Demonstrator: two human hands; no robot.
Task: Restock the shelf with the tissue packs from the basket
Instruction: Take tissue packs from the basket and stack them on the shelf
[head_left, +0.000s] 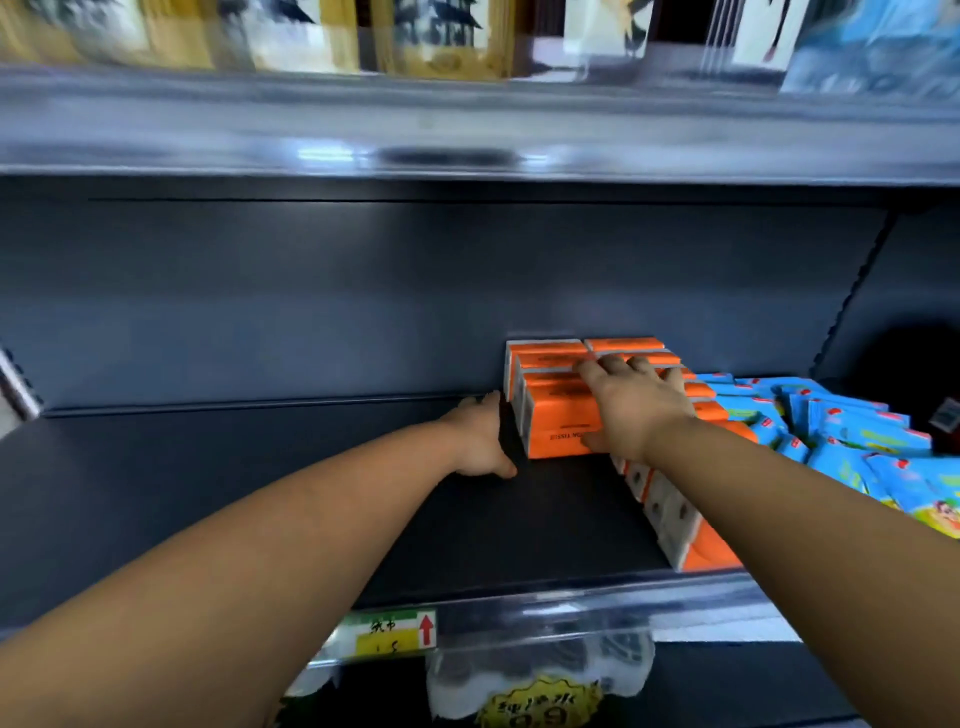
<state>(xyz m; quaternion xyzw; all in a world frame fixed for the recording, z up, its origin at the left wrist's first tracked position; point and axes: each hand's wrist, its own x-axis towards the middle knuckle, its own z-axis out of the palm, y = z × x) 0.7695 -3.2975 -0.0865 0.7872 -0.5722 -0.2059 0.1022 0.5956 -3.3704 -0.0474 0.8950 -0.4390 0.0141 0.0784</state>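
The orange tissue packs (550, 410) sit stacked on the shelf (260, 493). The left hand (480, 439) lies flat along their left side, fingers straight. The right hand (631, 408) rests spread on top of them, gripping nothing.

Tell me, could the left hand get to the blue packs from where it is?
Probably not directly: the orange tissue packs and the right hand resting on them lie between the left hand and the blue packs.
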